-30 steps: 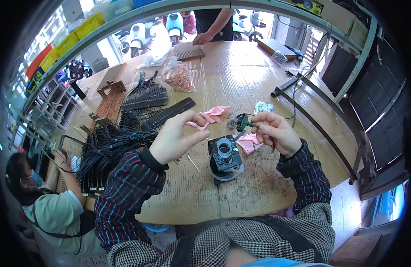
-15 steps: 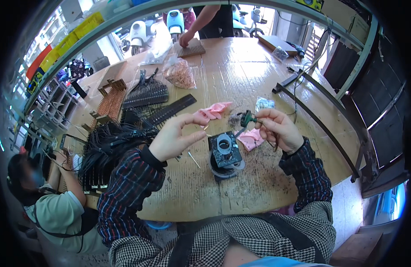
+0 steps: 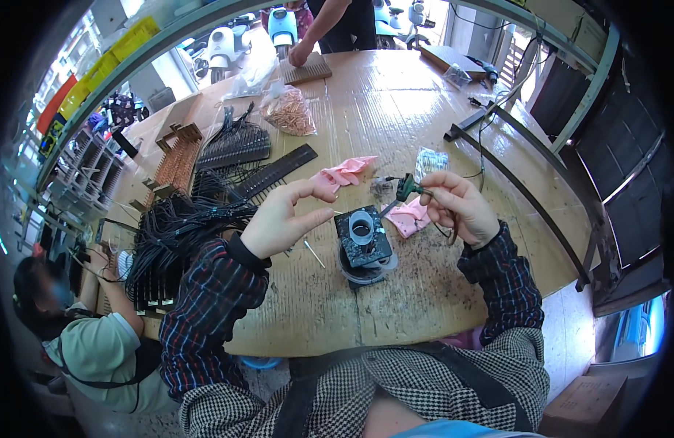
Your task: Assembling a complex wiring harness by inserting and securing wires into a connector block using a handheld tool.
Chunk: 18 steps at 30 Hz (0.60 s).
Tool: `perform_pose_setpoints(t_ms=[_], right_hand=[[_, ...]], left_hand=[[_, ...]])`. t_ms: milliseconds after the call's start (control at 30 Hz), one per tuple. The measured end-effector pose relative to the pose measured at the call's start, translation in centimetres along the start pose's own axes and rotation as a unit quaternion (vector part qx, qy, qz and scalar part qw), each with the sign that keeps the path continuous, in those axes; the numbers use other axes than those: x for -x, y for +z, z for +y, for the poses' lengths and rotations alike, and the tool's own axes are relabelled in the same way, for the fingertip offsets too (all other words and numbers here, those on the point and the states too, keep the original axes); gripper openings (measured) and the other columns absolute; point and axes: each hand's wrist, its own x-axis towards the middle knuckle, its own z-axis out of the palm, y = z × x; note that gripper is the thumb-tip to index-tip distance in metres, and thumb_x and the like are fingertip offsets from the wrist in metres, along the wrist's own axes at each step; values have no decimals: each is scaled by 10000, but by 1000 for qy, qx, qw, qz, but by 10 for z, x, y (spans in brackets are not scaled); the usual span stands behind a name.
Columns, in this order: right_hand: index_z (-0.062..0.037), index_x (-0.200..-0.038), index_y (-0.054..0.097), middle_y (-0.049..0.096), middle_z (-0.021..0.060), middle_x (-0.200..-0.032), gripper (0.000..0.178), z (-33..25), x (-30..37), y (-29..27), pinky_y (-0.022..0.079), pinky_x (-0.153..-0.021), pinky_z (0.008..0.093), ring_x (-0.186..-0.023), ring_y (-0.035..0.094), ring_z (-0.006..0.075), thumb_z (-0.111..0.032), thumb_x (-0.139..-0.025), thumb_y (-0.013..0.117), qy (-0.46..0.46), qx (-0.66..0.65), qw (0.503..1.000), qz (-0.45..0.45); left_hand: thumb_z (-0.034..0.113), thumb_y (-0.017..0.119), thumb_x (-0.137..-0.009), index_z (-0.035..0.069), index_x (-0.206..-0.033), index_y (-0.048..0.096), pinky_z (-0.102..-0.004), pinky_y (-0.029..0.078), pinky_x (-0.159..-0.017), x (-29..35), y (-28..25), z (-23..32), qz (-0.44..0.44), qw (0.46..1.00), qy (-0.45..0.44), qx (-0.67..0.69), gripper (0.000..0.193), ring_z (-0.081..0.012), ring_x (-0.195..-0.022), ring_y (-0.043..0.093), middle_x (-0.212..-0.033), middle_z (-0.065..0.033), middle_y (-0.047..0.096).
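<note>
My right hand (image 3: 461, 208) pinches a small dark-green piece (image 3: 407, 188) between thumb and fingertips. A flat dark tip sticks out from it toward the black block; its exact kind is unclear. A thin brown strand hangs below these fingers. My left hand (image 3: 287, 219) holds nothing, thumb and fingers apart, left of the block. Between my hands stands a square black block (image 3: 365, 241) with a round grey cup (image 3: 362, 228) on top and a clear round dish (image 3: 381, 272) beneath. Two pink cloths (image 3: 344, 173) lie behind and beside it.
A white swab stick (image 3: 314, 254) lies near my left hand. Black wired parts (image 3: 184, 241) pile up at left, beside a rack of copper pins (image 3: 175, 164). A bag of copper pieces (image 3: 289, 113) lies farther back. Two co-workers sit or stand nearby. A curved metal frame (image 3: 527, 197) is at right.
The green piece shows a little more in my right hand, its dark tip now clearly visible. My left hand stays apart from the block. The whole view has shifted slightly.
</note>
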Motion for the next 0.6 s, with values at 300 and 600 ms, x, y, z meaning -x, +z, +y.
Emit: perform_pose_setpoints(t_ms=[300, 600], right_hand=[[-21, -1079, 539, 601, 65, -839, 220, 1, -3, 0, 352, -433, 146, -598, 546, 84, -123, -886, 557, 4, -14, 1000, -1], [-29, -1087, 534, 590, 61, -866, 223, 0, 5, 1, 344, -429, 153, -586, 533, 81, -113, -882, 556, 19, -38, 999, -9]], left_hand=[[100, 619, -821, 22, -1004, 606, -280, 419, -867, 0, -3, -14, 1, 1000, 18, 5, 199, -97, -956, 549, -1000, -15, 611], [61, 618, -807, 2, -1046, 594, -266, 436, -851, 8, 0, 1, 2, 1000, -5, 5, 248, -96, -946, 551, -1011, -35, 606]])
